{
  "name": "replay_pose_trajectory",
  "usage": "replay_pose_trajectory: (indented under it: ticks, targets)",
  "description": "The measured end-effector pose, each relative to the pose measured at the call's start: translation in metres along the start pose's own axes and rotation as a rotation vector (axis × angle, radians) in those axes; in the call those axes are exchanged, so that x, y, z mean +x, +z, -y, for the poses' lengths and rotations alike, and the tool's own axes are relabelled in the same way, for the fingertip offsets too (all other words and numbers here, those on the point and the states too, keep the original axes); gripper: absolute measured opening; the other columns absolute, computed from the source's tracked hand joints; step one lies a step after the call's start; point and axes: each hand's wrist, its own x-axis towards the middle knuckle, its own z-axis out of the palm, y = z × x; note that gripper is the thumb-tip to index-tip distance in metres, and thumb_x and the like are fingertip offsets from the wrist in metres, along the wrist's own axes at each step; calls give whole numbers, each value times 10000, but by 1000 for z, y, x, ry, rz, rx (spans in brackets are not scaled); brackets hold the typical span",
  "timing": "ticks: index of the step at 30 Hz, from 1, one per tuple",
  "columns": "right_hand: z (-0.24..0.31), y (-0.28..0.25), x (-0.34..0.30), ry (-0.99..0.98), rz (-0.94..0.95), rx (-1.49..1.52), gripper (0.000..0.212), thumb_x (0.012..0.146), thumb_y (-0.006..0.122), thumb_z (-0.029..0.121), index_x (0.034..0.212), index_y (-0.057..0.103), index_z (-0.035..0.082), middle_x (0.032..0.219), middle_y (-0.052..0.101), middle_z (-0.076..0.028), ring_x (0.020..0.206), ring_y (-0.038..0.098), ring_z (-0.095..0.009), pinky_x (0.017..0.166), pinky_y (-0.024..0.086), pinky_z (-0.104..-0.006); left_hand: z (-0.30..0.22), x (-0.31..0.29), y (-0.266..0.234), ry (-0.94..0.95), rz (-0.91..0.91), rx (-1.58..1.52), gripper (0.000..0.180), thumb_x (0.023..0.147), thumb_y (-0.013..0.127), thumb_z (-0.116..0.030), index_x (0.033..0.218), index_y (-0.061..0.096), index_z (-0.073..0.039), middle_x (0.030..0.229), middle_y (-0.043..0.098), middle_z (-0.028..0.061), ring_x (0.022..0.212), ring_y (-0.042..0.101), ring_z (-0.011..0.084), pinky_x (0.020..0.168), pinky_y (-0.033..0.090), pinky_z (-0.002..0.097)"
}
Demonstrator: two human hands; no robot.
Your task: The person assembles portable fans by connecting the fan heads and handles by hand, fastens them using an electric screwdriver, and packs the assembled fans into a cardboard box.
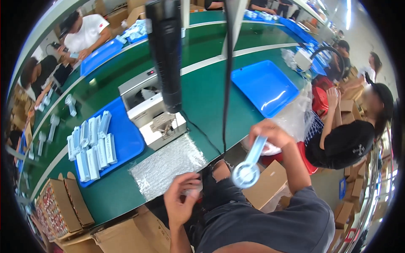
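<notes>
My right hand (272, 134) is closed around the handle of a light blue handheld fan (246, 174), its round head hanging down toward my lap. Motion smears the fan's head slightly. My left hand (182, 196) hovers at the table's front edge with fingers curved and apart, close to a sheet of bubble wrap (168, 166). Something pale shows between its thumb and fingers; I cannot tell whether that is the background. Left of the wrap, a blue tray (130, 143) carries several slim light blue and white boxes (90, 145).
A metal machine (154, 111) stands behind the wrap, beneath a black hanging cylinder (166, 55). Another blue tray (265, 86) lies at right. More fans (52, 126) sit on the green belt. Cardboard boxes (63, 206) flank my left. A person in black (350, 143) sits at right.
</notes>
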Motion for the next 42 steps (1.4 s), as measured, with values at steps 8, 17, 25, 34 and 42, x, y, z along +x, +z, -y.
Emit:
replay_pose_trajectory:
  ticks: [8,17,25,34,42]
  targets:
    - [19,-102,96,-27,-559,138,450,1018,577,435,871,666,19,581,589,-55,401,476,-128,338,285,-246,18,-6,-61,229,-747,788,53,877,712,-19,872,662,-3,791,581,82,666,523,199,600,402,319]
    - [12,-199,354,-149,-345,442,331,1058,549,273,1217,549,-18,969,667,-133,873,666,-250,781,557,-371,27,9,-72,121,-893,1031,35,858,712,-36,850,678,-40,648,460,35,547,411,198,523,303,360]
    - [25,-247,498,-363,-832,390,381,1037,573,255,1277,524,-38,1055,666,-196,920,700,-339,760,601,-454,19,-14,-74,-244,-718,1118,136,920,734,-169,1023,706,-85,803,624,148,669,593,331,609,483,460]
    - [19,-317,544,-464,-978,389,376,1026,608,216,1260,537,-70,1040,667,-192,858,702,-351,713,616,-472,2,-14,-91,63,-494,1196,215,873,700,18,1044,683,-112,953,674,83,603,554,255,508,448,399]
    - [6,-341,555,-468,-1063,467,316,1017,641,235,1150,577,-45,949,691,-160,727,695,-310,631,602,-442,-20,25,-100,166,-434,1285,110,882,700,-1,972,685,-62,838,640,104,562,542,258,491,434,386]
